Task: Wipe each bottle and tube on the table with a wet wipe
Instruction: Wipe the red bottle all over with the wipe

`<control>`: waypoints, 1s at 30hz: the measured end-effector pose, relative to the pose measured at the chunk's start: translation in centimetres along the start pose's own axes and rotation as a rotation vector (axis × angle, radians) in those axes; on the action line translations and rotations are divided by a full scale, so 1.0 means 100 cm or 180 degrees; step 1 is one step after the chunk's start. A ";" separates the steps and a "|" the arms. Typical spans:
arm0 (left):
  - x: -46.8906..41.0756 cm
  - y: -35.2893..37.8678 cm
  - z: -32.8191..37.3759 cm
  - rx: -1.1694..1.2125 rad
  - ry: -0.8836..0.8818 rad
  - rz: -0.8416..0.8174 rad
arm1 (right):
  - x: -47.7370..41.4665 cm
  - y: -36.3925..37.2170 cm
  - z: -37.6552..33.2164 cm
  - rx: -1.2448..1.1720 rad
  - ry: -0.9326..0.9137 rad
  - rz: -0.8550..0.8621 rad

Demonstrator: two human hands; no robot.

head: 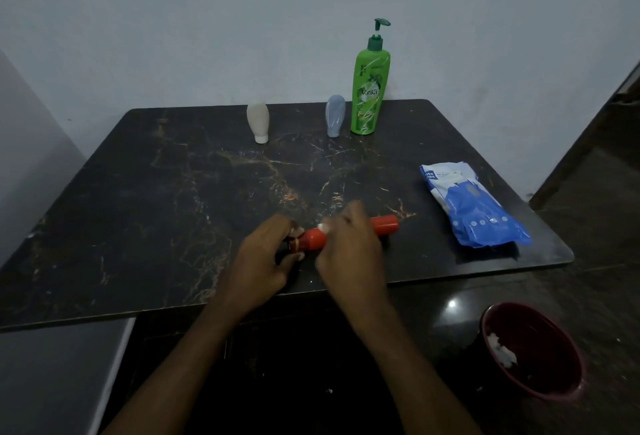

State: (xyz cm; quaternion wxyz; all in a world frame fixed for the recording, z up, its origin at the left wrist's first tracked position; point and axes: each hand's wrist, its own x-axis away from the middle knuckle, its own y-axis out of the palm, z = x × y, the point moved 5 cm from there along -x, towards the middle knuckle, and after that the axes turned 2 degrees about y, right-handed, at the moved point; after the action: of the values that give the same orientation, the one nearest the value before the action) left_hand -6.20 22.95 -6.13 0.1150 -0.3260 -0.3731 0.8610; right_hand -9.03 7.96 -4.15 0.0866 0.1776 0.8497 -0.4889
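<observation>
An orange-red bottle (384,225) with a dark cap lies on its side near the front of the dark marble table (173,192). My left hand (266,261) grips its cap end. My right hand (349,247) is wrapped over its middle; a bit of white, perhaps a wipe, shows at the fingertips. At the back of the table a cream tube (258,122) and a grey-blue tube (335,115) stand on their caps. A tall green pump bottle (370,88) stands beside the grey-blue tube.
A blue and white wet wipe pack (471,204) lies at the table's right side. A dark red bin (533,351) with white crumpled material inside stands on the floor at the lower right. A wall runs behind the table.
</observation>
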 end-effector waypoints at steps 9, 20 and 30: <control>0.000 0.001 -0.004 0.0056 -0.0090 0.0015 | -0.009 -0.015 0.049 0.0173 0.0041 0.0259; -0.001 -0.001 -0.010 0.0171 -0.0349 0.0115 | -0.012 -0.021 0.073 -0.0244 0.0858 0.0717; -0.001 -0.002 -0.011 0.0307 -0.0409 0.0165 | 0.005 0.009 -0.003 -0.0348 -0.0443 0.0139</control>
State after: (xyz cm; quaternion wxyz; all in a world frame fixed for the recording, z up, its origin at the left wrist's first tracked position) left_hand -5.43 23.65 -6.50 0.0840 -0.2737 -0.3293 0.8998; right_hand -9.14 8.76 -4.89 0.1656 0.1567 0.8630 -0.4510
